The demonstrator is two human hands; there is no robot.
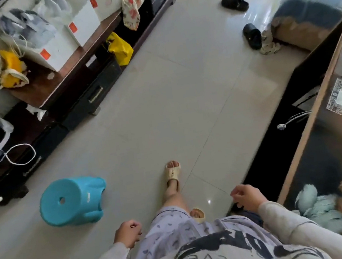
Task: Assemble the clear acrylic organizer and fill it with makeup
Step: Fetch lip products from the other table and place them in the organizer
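Head view, the only one given. Standing or stepping on a pale tiled floor [161, 100], feet in beige slippers [172, 172]. Left hand [126, 234] hanging low beside the hip, fingers loosely curled, grasping nothing. Right hand [246, 197] also relaxed and loosely curled, near the edge of a glossy dark table [324, 162]. Apparently empty too, though a dark patch just under the fingers hard to identify, perhaps only clothing.

No clear acrylic organizer anywhere in view, neither as loose panels nor put together. No makeup visible either. Perhaps stored in one of the white boxes [83, 25] or in the plastic bags [26, 29] on the low dark cabinet [39, 88] at the left, but impossible to confirm from here. On the floor only a teal stool [72, 201] lying on its side, a yellow bag [120, 48] against the cabinet, and two black slippers [234, 3] well apart from the feet.

Judging from this: task at its very start, or not begun at all. Nothing assembled, nothing filled. All left to do: finding the parts, bringing them to a working surface, joining the panels, then sorting the makeup into the compartments.
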